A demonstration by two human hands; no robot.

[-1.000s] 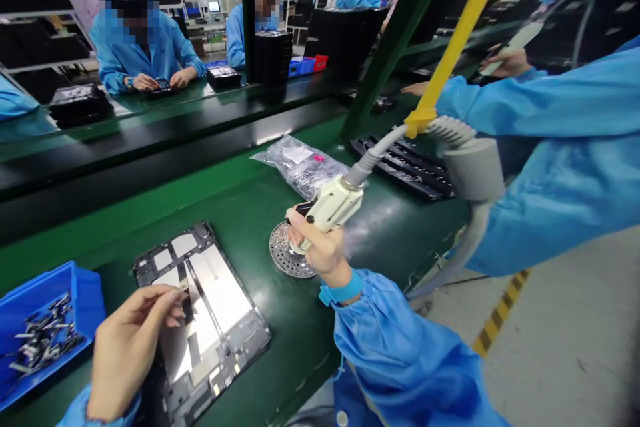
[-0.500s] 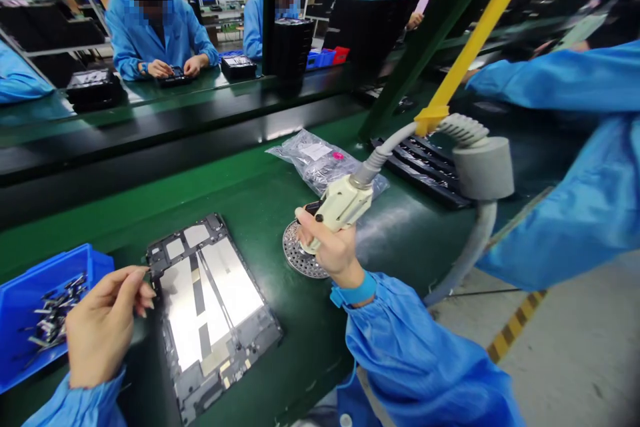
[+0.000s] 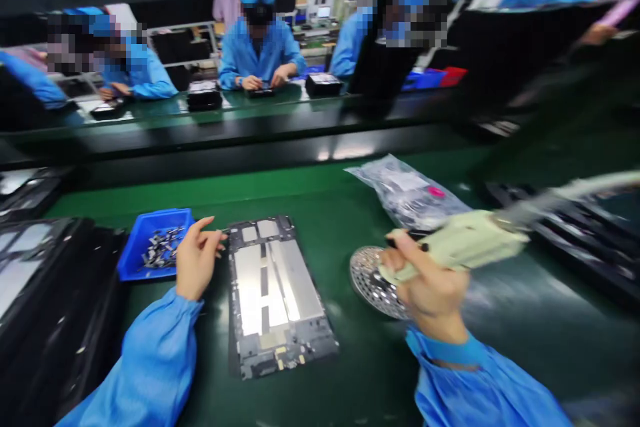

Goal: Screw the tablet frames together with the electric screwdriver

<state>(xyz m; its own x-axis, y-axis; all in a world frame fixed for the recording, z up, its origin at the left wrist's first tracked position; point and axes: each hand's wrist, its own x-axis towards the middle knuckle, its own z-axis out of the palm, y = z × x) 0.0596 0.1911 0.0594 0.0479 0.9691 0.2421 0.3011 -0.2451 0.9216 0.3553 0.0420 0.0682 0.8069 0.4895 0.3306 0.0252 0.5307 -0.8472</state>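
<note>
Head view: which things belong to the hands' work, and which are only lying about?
In use: right hand gripping cream power tool; left hand beside tablet frame; blue bin of small metal parts; perforated metal dish.
Lying about: plastic bag; black tray stack.

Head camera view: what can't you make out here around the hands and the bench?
Front end of the cream electric screwdriver: hidden by the right hand.
Part of the round perforated metal dish: covered by that hand.
Small parts in the blue bin: too small to identify.
Label on the plastic bag: blurred, unreadable.
Black trays: blurred, cut off by the right edge.
</note>
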